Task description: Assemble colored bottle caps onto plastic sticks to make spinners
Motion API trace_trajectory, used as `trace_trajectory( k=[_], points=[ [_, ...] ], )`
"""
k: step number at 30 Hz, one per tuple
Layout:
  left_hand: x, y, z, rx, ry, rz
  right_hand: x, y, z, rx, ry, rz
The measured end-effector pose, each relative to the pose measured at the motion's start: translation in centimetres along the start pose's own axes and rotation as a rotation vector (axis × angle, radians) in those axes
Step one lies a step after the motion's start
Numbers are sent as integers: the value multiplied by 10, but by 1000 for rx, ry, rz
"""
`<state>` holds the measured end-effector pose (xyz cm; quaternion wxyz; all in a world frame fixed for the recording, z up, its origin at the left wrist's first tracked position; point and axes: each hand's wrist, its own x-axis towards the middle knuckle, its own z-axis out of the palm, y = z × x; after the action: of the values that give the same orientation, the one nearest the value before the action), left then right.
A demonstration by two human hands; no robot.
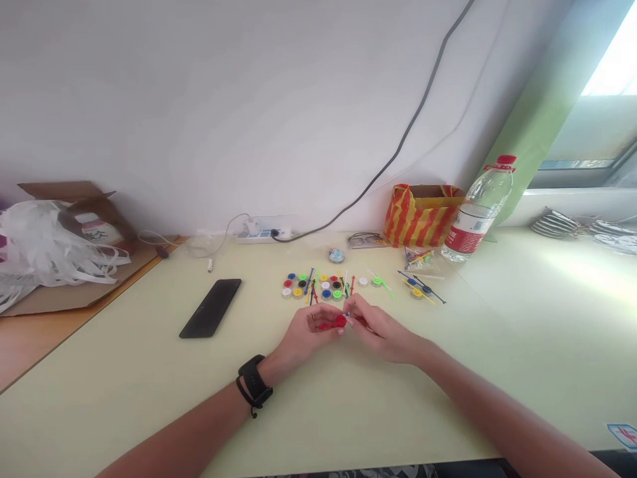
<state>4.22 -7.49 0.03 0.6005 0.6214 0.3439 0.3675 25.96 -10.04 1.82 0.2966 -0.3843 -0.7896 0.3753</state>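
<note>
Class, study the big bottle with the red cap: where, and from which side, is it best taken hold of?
Probably around the red label of the bottle, from the right: it stands cap up, its body is round, and the striped bag crowds its left side.

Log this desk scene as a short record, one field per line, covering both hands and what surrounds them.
Left hand: holds a red round piece
Right hand: fingertips at the red round piece; exactly what they pinch is too small to tell
Left wrist: black watch
Beyond the hands: small coloured discs and thin arrow-shaped pointers
Left of the hands: black phone-like slab, lying flat
Near the wall: power strip, red-and-yellow striped bag, red-capped bottle
Far left: white strips on cardboard
</note>
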Motion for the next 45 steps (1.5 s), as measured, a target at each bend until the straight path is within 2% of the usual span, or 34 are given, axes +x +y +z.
trace_trajectory(
  k=[4,8,11,19,28,30,35,45],
  points=[
    [-2,2,1,-13,-13,6,1,1,2,-94,-20,-4],
    [-1,-1,1,-21,-6,12,1,1,1,-190,18,-8],
    [0,-3,-1,-11,20,1,1,3,-1,-153,31,13],
    [-2,-3,-3,37,-1,41,3,3,-5,30,27,6],
    [-3,6,0,-73,-27,33,4,7,-10,38,100,-14],
    [-2,7,0,-76,-19,32,5,9,-11,23,131,-26],
    [0,2,-1,-113,83,-4,8,13,-15,-71,310,-79],
    [3,-7,-9,-197,143,-7,5,9,-8,112,161,-13]
  ],
)
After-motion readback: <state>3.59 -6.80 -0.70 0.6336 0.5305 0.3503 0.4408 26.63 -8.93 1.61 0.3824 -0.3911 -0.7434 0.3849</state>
